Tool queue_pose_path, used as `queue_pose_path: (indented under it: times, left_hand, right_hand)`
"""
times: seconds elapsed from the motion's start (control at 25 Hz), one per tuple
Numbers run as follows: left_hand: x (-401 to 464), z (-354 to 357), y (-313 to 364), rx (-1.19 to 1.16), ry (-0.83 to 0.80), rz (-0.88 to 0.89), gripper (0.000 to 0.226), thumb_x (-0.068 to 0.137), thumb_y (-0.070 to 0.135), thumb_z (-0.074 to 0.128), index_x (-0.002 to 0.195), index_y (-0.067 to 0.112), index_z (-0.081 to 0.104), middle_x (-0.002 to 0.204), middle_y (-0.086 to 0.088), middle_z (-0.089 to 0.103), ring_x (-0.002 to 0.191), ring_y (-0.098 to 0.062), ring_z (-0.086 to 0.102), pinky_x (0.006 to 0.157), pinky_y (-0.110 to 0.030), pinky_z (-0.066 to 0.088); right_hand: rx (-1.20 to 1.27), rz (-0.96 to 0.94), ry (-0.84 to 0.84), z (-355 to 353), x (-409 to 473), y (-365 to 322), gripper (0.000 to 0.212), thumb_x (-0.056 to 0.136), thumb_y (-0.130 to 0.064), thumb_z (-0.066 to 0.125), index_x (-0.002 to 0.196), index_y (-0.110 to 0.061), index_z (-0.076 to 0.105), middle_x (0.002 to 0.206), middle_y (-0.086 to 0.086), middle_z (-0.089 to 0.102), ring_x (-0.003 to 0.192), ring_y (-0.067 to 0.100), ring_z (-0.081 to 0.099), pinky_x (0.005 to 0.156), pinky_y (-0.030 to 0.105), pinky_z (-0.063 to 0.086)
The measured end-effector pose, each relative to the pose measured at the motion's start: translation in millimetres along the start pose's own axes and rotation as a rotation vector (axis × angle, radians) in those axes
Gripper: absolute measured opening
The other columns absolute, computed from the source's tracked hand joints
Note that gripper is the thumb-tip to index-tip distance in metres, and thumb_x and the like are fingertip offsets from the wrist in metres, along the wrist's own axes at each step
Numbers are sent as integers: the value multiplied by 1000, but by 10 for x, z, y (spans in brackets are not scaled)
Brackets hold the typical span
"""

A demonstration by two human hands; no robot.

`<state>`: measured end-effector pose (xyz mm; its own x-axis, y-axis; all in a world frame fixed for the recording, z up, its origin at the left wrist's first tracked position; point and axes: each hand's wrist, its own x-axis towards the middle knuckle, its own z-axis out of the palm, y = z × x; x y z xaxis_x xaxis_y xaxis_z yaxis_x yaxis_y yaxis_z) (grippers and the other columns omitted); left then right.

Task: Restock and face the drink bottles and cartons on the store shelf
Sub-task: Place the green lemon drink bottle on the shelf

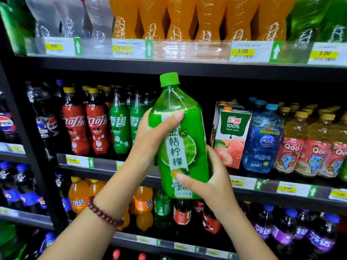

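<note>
— Two hands on one green bottle point(180, 139), centre of the frame, held up in front of the middle shelf point(249, 182).

— Grips?

— Left hand point(150, 136) wrapped round the upper body from the left side, thumb laid across the front just under the shoulder. Right hand point(212, 177) cupped round the lower right part, thumb pressed on the label near the bottom. Beaded bracelet point(103, 214) on the left wrist.

— Bottle's pose?

— Nearly upright, tilted slightly, green cap point(169, 79) on top, lime label facing the camera. Not resting on any shelf; clear of the stock behind.

— Around it?

— Left of centre: red cola bottles point(86, 126), then green Sprite bottles point(120, 126). Right of centre: peach juice carton point(232, 137), touching a blue water bottle point(262, 139), then Qoo bottles point(300, 145) at far right. Upper part of the frame: orange bottles point(197, 17) above the price tags point(242, 51). Lower left: orange Fanta bottles point(80, 196); lower right: purple bottles point(281, 228).
</note>
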<state>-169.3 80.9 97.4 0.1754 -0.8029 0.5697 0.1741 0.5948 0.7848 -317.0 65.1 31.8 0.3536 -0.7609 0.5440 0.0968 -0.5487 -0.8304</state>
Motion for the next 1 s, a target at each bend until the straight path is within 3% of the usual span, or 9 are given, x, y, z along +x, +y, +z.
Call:
queue_pose_path:
  times: [0.16,0.28,0.36,0.48,0.6,0.72,0.84,0.92,1.0]
  left_hand:
    - [227,-28,-125,59,151,-60,26,67,33,77,86,17,71,89,-8,74,83,-24,71,76,-36,58]
    - [409,-121,-268,130,216,40,26,53,40,79,73,25,72,77,0,73,73,-17,70,68,-32,57]
    - [518,-209,-354,225,220,118,25,51,41,78,73,31,71,75,6,73,73,-13,69,68,-29,56]
    - [668,-368,-558,344,241,164,41,50,44,77,86,28,65,78,12,73,77,-8,69,72,-25,55]
    - [809,-504,-804,458,307,74,64,45,50,79,100,22,63,85,13,71,81,-1,67,74,-15,52]
    - [901,-592,-1043,562,349,-43,82,51,43,89,119,11,56,103,10,65,92,2,61,85,-9,47]
    - [952,-656,-1229,475,367,-109,71,49,44,89,108,13,62,96,4,71,88,-7,68,88,-29,54]
    - [1017,-702,-1294,491,367,-119,59,55,42,87,103,16,63,93,6,70,82,-1,67,78,-22,53]
    - [1076,-724,-1325,559,338,-126,31,70,29,82,92,26,60,87,14,67,74,9,63,69,-13,48]
  right_hand:
    - [-114,24,-36,6,316,168,75,58,-48,77,124,-33,47,113,-19,65,105,-2,61,88,22,51]
    - [-282,72,-143,-74,603,317,74,62,-48,81,122,-44,40,113,-28,59,105,-11,55,87,13,45]
    - [-418,107,-202,-205,799,428,72,67,-45,80,127,-43,40,116,-29,53,105,-16,49,85,7,39]
    - [-603,173,-222,-430,946,719,68,70,-46,77,130,-29,50,114,-14,58,99,-4,55,82,11,42]
    - [-697,240,-322,-548,913,992,49,69,-46,79,111,-27,64,99,-10,66,83,0,61,69,7,42]
    - [-633,238,-437,-571,920,1097,25,70,-36,81,91,-27,70,83,-7,71,74,6,65,63,10,45]
    - [-637,163,-536,-586,947,1091,14,77,-32,76,79,-18,75,78,-4,73,74,7,65,66,20,48]
    - [-657,115,-560,-592,937,1100,19,81,-34,72,76,-16,75,75,-4,71,72,8,64,66,24,47]
    - [-672,108,-555,-599,922,1109,21,81,-37,71,73,-18,75,74,-6,70,71,9,63,65,25,46]
